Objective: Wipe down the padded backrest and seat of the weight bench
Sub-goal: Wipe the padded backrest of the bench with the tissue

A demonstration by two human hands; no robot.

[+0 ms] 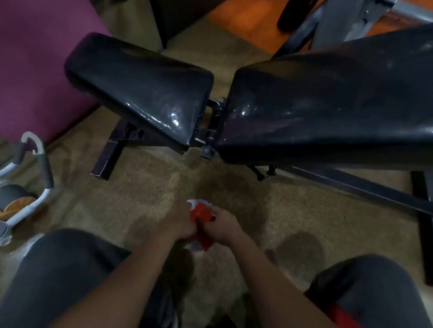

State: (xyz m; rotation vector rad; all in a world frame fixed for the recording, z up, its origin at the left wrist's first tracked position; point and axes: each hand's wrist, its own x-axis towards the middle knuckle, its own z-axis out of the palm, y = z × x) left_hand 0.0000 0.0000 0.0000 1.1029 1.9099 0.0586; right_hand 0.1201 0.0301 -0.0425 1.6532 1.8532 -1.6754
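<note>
So the person is crouched low on a tan carpet [138, 182], both knees up at the sides of the view, and both hands are bunched together in the middle. The left hand [180, 222] and right hand [220, 227] are each curled around a red and white cloth [200, 214], gripping it between them with the fabric poking out above and below the fists. It's held over the floor, well short of the bench and not touching it.

Straight ahead is the weight bench. The seat pad [140, 86] sits on the left, tipped up a bit, and the long backrest pad [350, 103] slopes away to the upper right. Both are black and shiny, with glints near the hinge [212, 126] between them. The black steel frame [428, 226] runs along the floor on the right.

Off to the left is a grey ab roller frame [25, 183] with foam pads, and behind it a maroon padded surface [27, 45].
</note>
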